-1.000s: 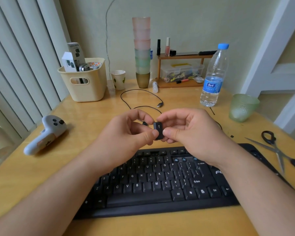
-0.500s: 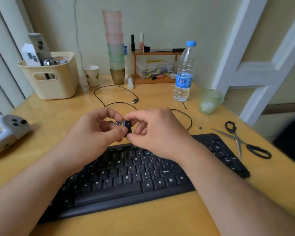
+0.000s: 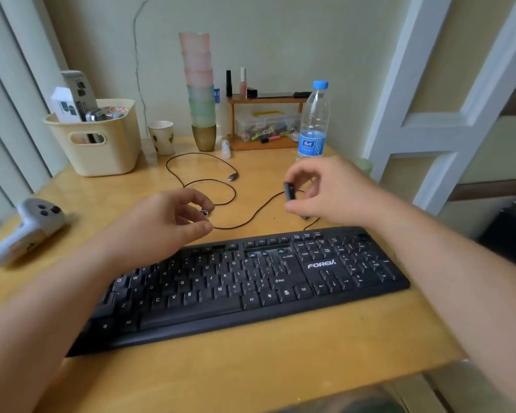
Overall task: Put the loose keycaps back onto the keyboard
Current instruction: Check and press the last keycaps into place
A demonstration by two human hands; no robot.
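The right hand (image 3: 325,192) pinches a long black plastic keycap (image 3: 289,191) upright, above and just behind the black full-size keyboard (image 3: 251,281), whose bare slot (image 3: 267,253) lies below and slightly left, nearer this hand. The left hand (image 3: 167,222), once sharing that cap, has drawn apart, fingers curled around a small dark keycap (image 3: 204,212) over the wooden desk (image 3: 251,368).

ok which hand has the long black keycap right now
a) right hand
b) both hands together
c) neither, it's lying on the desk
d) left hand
a: the right hand pinches the long black keycap between thumb and fingers above the desk, while the left hand is apart from it, holding only a small keycap at its fingertips.
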